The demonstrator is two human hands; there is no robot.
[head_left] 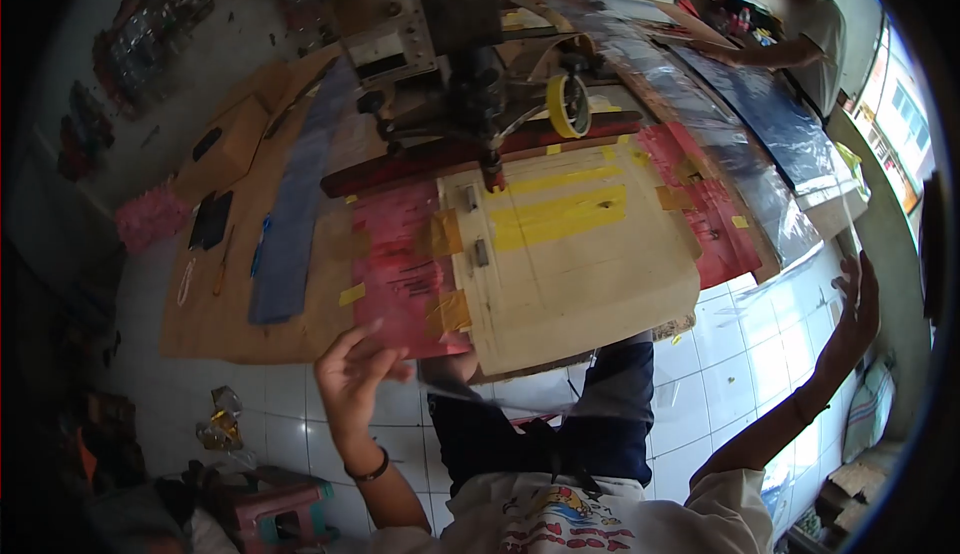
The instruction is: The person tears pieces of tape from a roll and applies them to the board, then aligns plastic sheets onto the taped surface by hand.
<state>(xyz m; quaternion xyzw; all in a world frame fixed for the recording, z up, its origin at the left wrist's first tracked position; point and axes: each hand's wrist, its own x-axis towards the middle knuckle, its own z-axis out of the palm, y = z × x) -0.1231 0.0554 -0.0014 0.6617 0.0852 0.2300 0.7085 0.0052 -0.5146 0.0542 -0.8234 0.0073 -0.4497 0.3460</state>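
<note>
My left hand (358,369) is at the front left of the machine bed, with its thumb and fingers closed on the edge of a clear plastic sheet (450,390). The see-through sheet spans across above my lap, and its outline is hard to follow. My right hand (858,304) is raised far to the right, its fingers bent around what looks like the sheet's other edge. Between them lies a cream work board (590,299) with yellow tape and two small metal pieces. Red sheets (405,269) flank the board. Above it stands a press-like machine (480,94) with a dark red bar.
A tape roll (568,107) hangs on the machine. On the wooden table (225,329) lie a blue strip (305,214), a phone (211,220) and a screwdriver. At right, a co-worker (815,39) reaches over a dark blue sheet (745,104). A stool (270,504) stands at lower left.
</note>
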